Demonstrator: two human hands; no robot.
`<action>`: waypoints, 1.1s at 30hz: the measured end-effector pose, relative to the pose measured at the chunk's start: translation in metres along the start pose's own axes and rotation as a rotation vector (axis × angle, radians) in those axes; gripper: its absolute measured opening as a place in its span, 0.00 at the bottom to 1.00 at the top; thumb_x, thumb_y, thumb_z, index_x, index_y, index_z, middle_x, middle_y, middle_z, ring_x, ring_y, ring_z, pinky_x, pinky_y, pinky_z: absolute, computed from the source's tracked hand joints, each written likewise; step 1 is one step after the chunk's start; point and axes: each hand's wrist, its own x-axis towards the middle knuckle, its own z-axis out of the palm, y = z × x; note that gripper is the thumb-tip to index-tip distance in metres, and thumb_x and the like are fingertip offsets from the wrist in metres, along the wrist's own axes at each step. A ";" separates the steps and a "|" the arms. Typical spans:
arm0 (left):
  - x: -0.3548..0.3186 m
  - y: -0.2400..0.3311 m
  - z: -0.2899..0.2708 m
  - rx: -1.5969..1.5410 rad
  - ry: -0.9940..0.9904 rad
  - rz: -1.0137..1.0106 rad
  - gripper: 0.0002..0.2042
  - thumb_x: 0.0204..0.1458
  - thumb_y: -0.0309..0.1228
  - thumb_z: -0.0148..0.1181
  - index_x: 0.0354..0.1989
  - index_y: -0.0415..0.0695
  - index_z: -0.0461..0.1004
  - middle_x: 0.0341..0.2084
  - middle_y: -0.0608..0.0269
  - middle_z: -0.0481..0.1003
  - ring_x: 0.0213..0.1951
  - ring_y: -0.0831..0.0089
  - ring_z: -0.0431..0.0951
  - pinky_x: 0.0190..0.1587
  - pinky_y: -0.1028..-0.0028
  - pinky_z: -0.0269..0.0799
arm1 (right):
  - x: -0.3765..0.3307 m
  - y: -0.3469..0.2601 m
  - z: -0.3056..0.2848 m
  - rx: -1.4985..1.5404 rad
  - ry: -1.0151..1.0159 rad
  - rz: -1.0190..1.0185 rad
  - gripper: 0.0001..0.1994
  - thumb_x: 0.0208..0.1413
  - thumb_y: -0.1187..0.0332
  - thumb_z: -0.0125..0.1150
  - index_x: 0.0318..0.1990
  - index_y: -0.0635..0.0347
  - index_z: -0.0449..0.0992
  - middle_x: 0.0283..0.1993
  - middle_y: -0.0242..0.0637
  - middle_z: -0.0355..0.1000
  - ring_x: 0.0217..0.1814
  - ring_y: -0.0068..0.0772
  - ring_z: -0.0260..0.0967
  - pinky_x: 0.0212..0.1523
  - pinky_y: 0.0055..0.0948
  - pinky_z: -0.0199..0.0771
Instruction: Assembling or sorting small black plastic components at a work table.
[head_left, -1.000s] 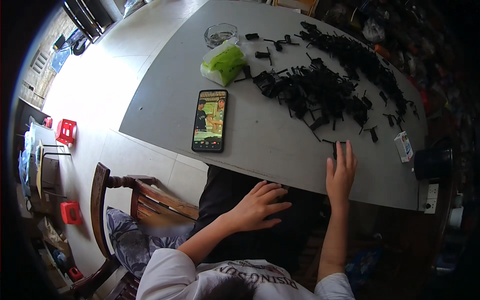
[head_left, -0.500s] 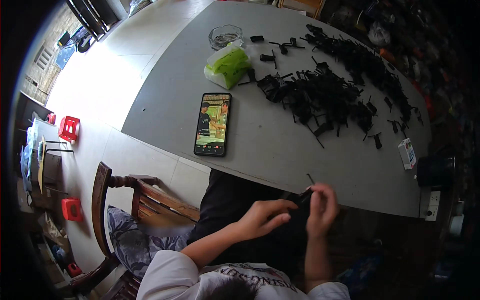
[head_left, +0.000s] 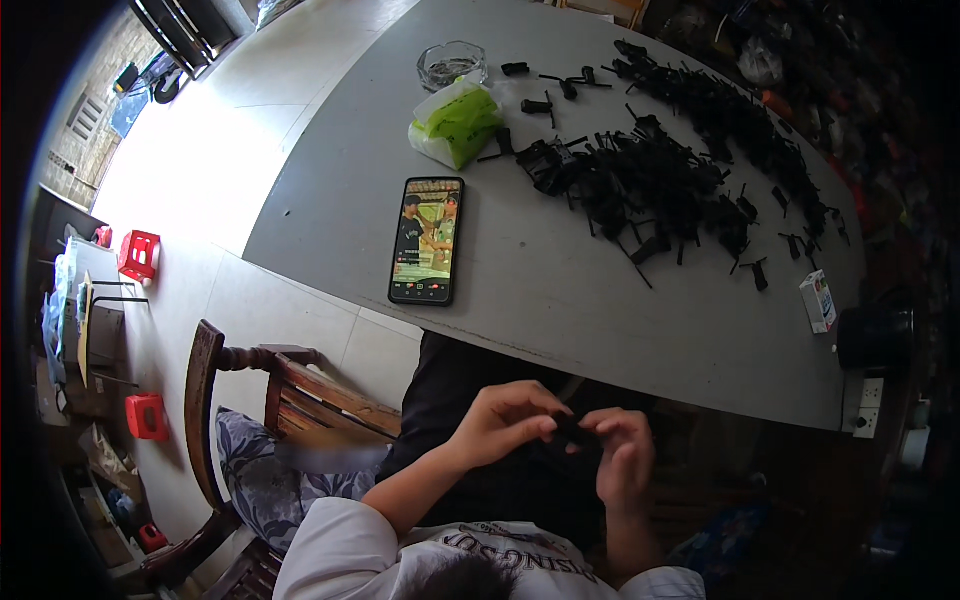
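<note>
Over my lap, just off the table's near edge, my two hands meet at a small black part (head_left: 573, 430). Thumb and fingers of my left hand (head_left: 503, 424) pinch it from one side. The fingertips of my right hand (head_left: 622, 452) close on its other side. Against my dark trousers its exact shape is hard to make out. On the grey table (head_left: 520, 300) lies a heap of black parts (head_left: 640, 185) with thin stems, seemingly of plastic. A longer band of similar parts (head_left: 740, 125) runs along the far right side.
A phone (head_left: 426, 240) with a video on its screen lies at the table's left. Behind it are a green and white plastic bag (head_left: 456, 124) and a glass ashtray (head_left: 452, 65). A small carton (head_left: 818, 302) and a black container (head_left: 875, 337) stand at the right. A wooden chair (head_left: 325, 395) is left of me.
My right hand has come down and left, toward my left hand. The black part, with a thin stem showing earlier, is now between both hands' fingertips.
</note>
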 end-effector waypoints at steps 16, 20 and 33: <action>-0.002 0.029 -0.006 0.634 -0.501 0.277 0.10 0.42 0.28 0.65 0.33 0.38 0.76 0.24 0.59 0.72 0.26 0.65 0.74 0.26 0.72 0.67 | -0.009 -0.004 -0.024 0.264 -0.537 0.773 0.18 0.51 0.66 0.61 0.45 0.70 0.70 0.37 0.40 0.71 0.35 0.27 0.69 0.35 0.25 0.69; 0.002 0.030 -0.005 0.552 -0.644 0.378 0.09 0.44 0.28 0.64 0.33 0.39 0.77 0.22 0.60 0.71 0.23 0.66 0.73 0.23 0.71 0.66 | -0.005 -0.024 -0.013 -0.148 -0.803 0.471 0.13 0.54 0.66 0.57 0.40 0.69 0.68 0.31 0.41 0.68 0.30 0.29 0.66 0.32 0.26 0.64; 0.005 0.032 -0.009 0.530 -0.726 0.508 0.10 0.42 0.33 0.64 0.32 0.42 0.77 0.17 0.63 0.66 0.19 0.65 0.70 0.20 0.70 0.62 | -0.017 -0.030 0.007 -0.385 -0.739 0.205 0.10 0.52 0.68 0.58 0.33 0.68 0.66 0.30 0.45 0.63 0.30 0.42 0.62 0.31 0.33 0.64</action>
